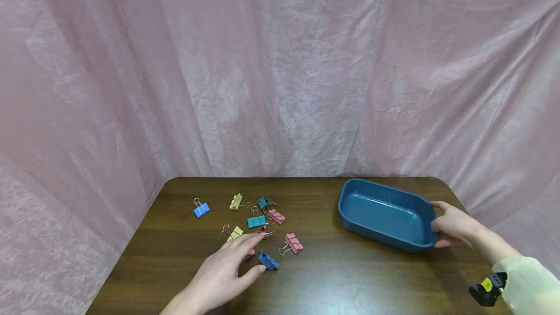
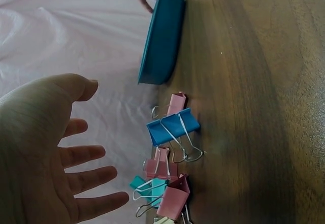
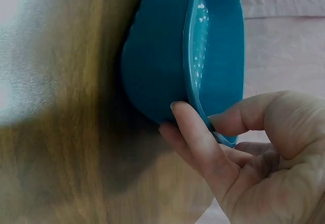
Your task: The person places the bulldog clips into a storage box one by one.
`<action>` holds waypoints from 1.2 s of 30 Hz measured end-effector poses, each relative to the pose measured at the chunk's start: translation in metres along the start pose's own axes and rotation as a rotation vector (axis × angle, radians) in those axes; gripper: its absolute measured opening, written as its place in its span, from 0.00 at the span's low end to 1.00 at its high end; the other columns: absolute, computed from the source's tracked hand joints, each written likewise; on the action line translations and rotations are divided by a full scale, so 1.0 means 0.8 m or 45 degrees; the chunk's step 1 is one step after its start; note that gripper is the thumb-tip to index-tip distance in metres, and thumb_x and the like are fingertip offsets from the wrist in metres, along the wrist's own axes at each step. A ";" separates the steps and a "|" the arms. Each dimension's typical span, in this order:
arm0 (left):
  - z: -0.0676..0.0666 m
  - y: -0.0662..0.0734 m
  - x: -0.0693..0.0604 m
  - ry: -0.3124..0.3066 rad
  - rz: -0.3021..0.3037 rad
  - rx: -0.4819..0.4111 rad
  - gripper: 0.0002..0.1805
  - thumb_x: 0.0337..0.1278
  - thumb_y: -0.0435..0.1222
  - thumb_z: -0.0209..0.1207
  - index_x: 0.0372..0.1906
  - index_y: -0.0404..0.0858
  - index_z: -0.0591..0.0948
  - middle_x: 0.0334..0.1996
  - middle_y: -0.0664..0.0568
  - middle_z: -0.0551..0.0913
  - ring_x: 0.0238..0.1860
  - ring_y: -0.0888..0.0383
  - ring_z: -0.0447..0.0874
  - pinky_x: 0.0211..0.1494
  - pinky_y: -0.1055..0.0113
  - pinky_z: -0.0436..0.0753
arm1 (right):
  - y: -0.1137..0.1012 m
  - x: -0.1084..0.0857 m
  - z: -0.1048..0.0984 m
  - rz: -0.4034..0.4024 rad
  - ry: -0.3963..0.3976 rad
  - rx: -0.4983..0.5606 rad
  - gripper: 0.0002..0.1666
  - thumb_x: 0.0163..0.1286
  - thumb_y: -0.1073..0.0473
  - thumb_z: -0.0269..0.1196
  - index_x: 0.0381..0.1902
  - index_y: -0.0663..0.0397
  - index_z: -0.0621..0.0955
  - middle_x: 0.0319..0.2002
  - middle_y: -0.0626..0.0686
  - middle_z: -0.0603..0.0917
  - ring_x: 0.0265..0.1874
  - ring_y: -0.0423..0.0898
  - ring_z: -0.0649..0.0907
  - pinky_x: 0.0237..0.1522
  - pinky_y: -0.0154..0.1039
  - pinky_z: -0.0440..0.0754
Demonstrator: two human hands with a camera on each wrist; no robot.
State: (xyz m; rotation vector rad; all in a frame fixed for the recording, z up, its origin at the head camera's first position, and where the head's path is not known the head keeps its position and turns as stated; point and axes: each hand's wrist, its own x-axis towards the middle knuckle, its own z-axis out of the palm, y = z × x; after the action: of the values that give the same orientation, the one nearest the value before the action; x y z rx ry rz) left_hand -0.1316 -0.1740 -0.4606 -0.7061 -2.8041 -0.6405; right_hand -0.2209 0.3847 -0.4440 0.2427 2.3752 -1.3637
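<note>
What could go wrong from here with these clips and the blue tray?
1. The left grip hovers over binder clips lying close together, so closing there might nudge or catch a neighbouring clip.
2. The right grip pinches the blue tray at one end only; lifting it that way could make it tip or swivel.

Binder clips (image 1: 256,221) left on table (image 1: 323,276), tray (image 1: 380,215) right, curtain (image 1: 280,86) behind.

Ahead of you hangs a pink curtain (image 1: 271,72), its shiny cloth falling in folds and spanning both sides of your view. Before it you have a brown wood-grain surface (image 1: 328,276) with rounded far corners and a pale patch of glare.
</note>
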 end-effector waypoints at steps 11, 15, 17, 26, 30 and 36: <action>-0.001 -0.001 -0.004 -0.013 -0.001 0.006 0.37 0.64 0.57 0.64 0.76 0.65 0.66 0.70 0.67 0.71 0.62 0.66 0.75 0.49 0.52 0.83 | -0.010 -0.008 0.013 0.004 -0.113 -0.112 0.55 0.61 0.76 0.57 0.79 0.68 0.41 0.35 0.66 0.80 0.27 0.53 0.87 0.29 0.47 0.87; -0.001 -0.003 -0.005 -0.011 -0.011 0.010 0.37 0.63 0.58 0.65 0.76 0.67 0.66 0.70 0.67 0.72 0.65 0.64 0.74 0.49 0.50 0.83 | -0.015 -0.010 0.016 -0.005 -0.169 -0.108 0.57 0.59 0.76 0.58 0.80 0.67 0.41 0.40 0.66 0.79 0.28 0.53 0.86 0.29 0.46 0.87; -0.001 -0.004 -0.004 -0.007 -0.020 0.017 0.37 0.63 0.58 0.65 0.75 0.68 0.66 0.69 0.67 0.72 0.67 0.63 0.72 0.50 0.50 0.83 | -0.018 -0.010 0.018 -0.006 -0.196 -0.102 0.58 0.58 0.77 0.58 0.80 0.67 0.41 0.41 0.67 0.79 0.28 0.53 0.85 0.28 0.46 0.87; -0.006 -0.009 -0.009 -0.017 -0.047 0.042 0.36 0.64 0.65 0.59 0.76 0.68 0.66 0.69 0.69 0.72 0.67 0.62 0.72 0.52 0.50 0.83 | -0.027 -0.010 0.024 0.012 -0.271 -0.094 0.62 0.54 0.79 0.60 0.81 0.64 0.41 0.40 0.66 0.78 0.24 0.51 0.83 0.28 0.45 0.87; -0.011 -0.013 -0.014 -0.029 -0.087 0.054 0.36 0.63 0.68 0.55 0.75 0.66 0.68 0.68 0.66 0.74 0.68 0.59 0.73 0.52 0.48 0.82 | -0.028 -0.010 0.025 0.033 -0.291 -0.103 0.62 0.56 0.79 0.61 0.81 0.63 0.40 0.44 0.66 0.79 0.27 0.53 0.84 0.28 0.44 0.87; -0.020 -0.022 -0.017 -0.005 -0.132 0.072 0.37 0.62 0.60 0.65 0.74 0.60 0.71 0.68 0.61 0.75 0.68 0.57 0.73 0.54 0.47 0.82 | -0.029 -0.013 0.025 0.024 -0.309 -0.125 0.62 0.56 0.79 0.61 0.81 0.62 0.41 0.45 0.66 0.77 0.23 0.50 0.83 0.27 0.44 0.87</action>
State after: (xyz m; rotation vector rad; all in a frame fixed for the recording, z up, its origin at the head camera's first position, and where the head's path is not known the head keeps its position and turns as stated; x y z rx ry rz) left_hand -0.1272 -0.2010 -0.4562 -0.5555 -2.8656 -0.5745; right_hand -0.2144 0.3559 -0.4305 0.0669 2.2236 -1.1903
